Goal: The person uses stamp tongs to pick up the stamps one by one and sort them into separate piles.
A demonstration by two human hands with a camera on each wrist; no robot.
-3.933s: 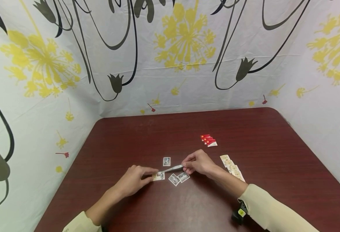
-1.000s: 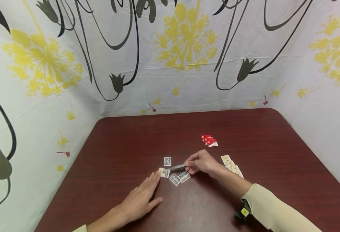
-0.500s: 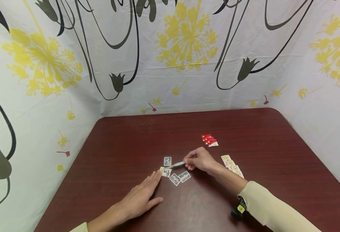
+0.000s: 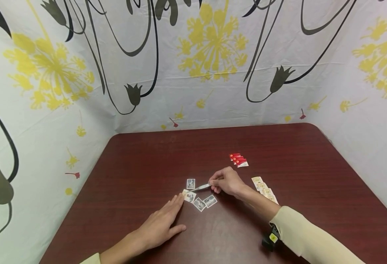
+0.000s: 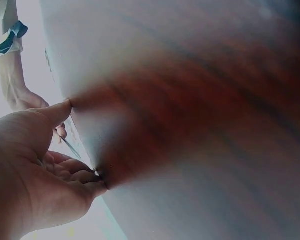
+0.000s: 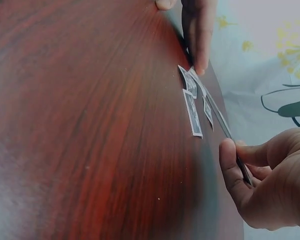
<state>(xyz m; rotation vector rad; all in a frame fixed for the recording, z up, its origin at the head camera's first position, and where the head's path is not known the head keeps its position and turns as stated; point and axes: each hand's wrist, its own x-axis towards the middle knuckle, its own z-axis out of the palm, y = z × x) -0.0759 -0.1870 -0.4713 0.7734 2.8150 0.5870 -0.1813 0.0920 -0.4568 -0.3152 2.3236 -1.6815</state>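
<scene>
My right hand (image 4: 227, 182) pinches slim metal tweezers (image 4: 204, 187) between thumb and fingers, pointing leftward. The tweezers' tip meets a cream and grey stamp (image 4: 190, 197); whether it grips the stamp is too small to tell. Lying flat with fingers stretched, my left hand (image 4: 160, 223) touches that stamp's left edge with its fingertips. Two grey stamps lie just right of it, the nearer (image 4: 199, 204) and the farther (image 4: 210, 200), close together. Another grey stamp (image 4: 190, 183) sits above. In the right wrist view the tweezers (image 6: 221, 119) reach the stamps beside the left fingertips.
An overlapping row of red and white stamps (image 4: 238, 160) lies farther back on the dark red table (image 4: 153, 157). Cream stamps (image 4: 263, 189) overlap in a row right of my right hand, partly behind the forearm. A patterned cloth (image 4: 180, 99) hangs round the table.
The left hand has gone from bent fingers at the stamp to lying flat with fingertips at its edge. The cream and grey stamp has shifted right and turned slightly, nearer the two grey stamps.
</scene>
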